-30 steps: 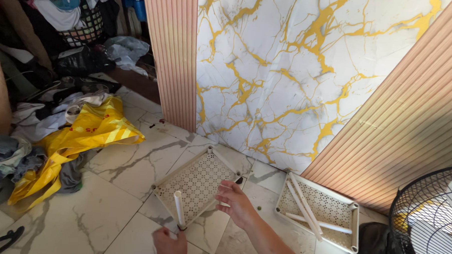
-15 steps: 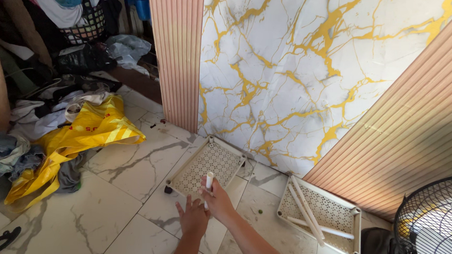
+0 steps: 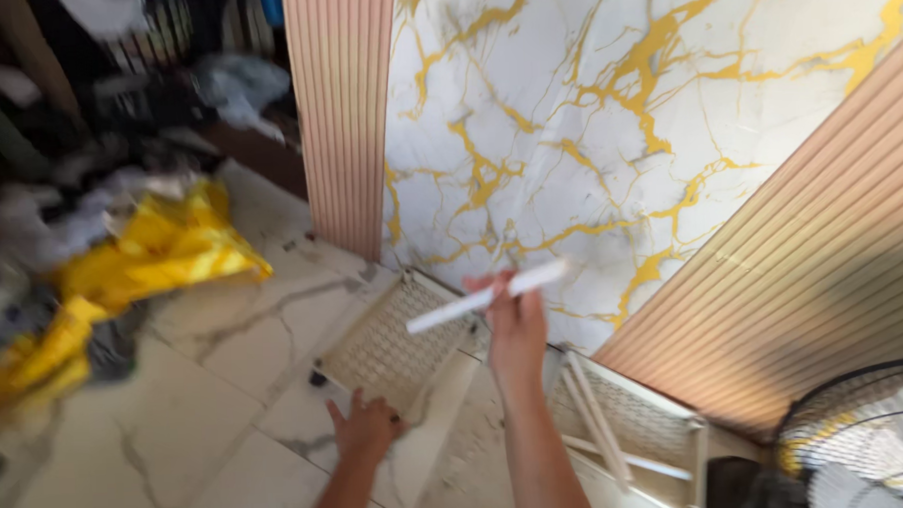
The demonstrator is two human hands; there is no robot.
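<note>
Head view, blurred by motion: our right hand grips a slim white rod, raised level in front of the marble-patterned wall panel. Our left hand presses flat, fingers spread, on the near edge of a white lattice shelf panel lying on the floor tiles. We judge the rod's free end could knock the wall, or the shelf could skid under our weight

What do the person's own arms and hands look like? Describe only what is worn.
Both forearms come up from the bottom edge bare, with no sleeves in view. The left hand and the right hand wear no gloves. No watch, ring or band can be made out, though the picture is motion-blurred.
</note>
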